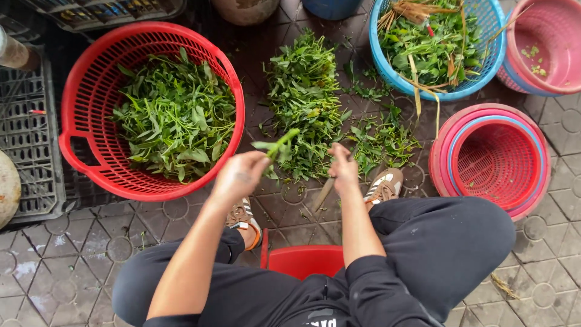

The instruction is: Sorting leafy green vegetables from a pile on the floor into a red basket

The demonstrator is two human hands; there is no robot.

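Black trousers frame my left hand [241,175], pinched shut on a leafy green stem [279,145]; my right hand [343,171] grips a knife [324,194] beside the red basket [91,91].

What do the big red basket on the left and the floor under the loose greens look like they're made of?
Red basket: most likely moulded plastic, going by its uniform glossy colour, slotted lattice wall and cut-out handle. Floor: seemingly concrete or stone pavers, matte dark grey-brown, with a moulded circle-and-octagon pattern and visible joints; damp patches and pale residue show. The exact stone type can't be told.
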